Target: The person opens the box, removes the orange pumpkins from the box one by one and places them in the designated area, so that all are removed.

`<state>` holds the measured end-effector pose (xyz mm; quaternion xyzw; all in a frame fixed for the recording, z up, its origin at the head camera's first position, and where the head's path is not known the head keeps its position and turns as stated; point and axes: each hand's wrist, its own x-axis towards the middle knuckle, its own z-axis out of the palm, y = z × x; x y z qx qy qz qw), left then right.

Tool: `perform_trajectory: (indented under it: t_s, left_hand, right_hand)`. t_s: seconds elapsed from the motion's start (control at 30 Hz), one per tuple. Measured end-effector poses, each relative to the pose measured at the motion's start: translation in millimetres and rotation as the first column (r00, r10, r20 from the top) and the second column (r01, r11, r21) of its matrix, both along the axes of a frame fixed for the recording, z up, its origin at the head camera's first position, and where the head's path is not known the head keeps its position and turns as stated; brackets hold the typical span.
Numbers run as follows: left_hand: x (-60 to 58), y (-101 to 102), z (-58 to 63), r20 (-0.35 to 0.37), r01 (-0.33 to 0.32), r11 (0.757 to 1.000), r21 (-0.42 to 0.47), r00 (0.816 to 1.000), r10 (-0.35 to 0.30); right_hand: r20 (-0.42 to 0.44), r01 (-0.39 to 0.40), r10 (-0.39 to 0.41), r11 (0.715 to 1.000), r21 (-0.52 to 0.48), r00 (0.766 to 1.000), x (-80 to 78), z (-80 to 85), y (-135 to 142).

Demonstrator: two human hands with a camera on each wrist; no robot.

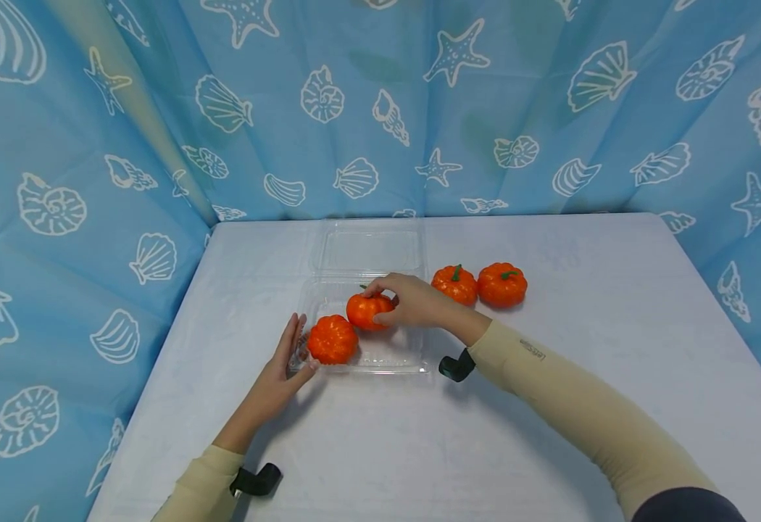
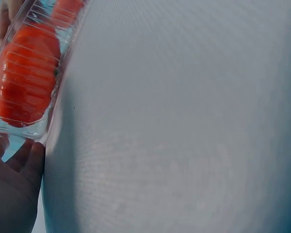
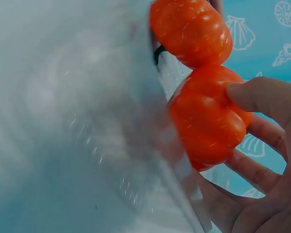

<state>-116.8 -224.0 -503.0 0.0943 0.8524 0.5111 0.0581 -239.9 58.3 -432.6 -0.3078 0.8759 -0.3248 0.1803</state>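
A clear plastic clamshell box (image 1: 393, 355) lies on the table with its lid (image 1: 370, 248) laid back. My right hand (image 1: 413, 301) grips a small orange pumpkin (image 1: 364, 312) over the box, thumb on one side and fingers on the other. Another orange pumpkin (image 1: 333, 339) sits in the box's front left corner, stem hidden in the head view. In the right wrist view, the gripped pumpkin (image 3: 208, 116) touches its neighbour (image 3: 194, 31). My left hand (image 1: 283, 380) rests against the box's left side, fingers fairly straight and thumb near the front corner.
Two more orange pumpkins with green stems, a nearer one (image 1: 455, 284) and one to its right (image 1: 502, 285), stand side by side right of the box. A white cloth covers the table (image 1: 550, 377). Blue shell-print curtains (image 1: 380, 109) hang behind and beside it.
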Motion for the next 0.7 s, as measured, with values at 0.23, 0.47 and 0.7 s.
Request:
perform_trajectory:
  t_s: [0.23,0.47,0.7]
  left_hand:
    - [0.9,1.0,0.8,0.005,0.0,1.0,0.007,1.0,0.0]
    - [0.9,0.8,-0.4,0.001,0.001,1.0,0.002,1.0,-0.001]
    - [1.6,2.3,2.3,0.001,0.0,1.0,-0.009,1.0,0.0]
  right_hand:
    - [-0.015,-0.014,0.015,0.997,0.071,1.0,6.8,0.0,11.8]
    - [-0.02,-0.011,0.012,0.997,0.07,1.0,8.4,-2.2,12.3]
    - [-0.026,-0.001,0.002,0.999,0.042,1.0,10.5,-4.0,11.8]
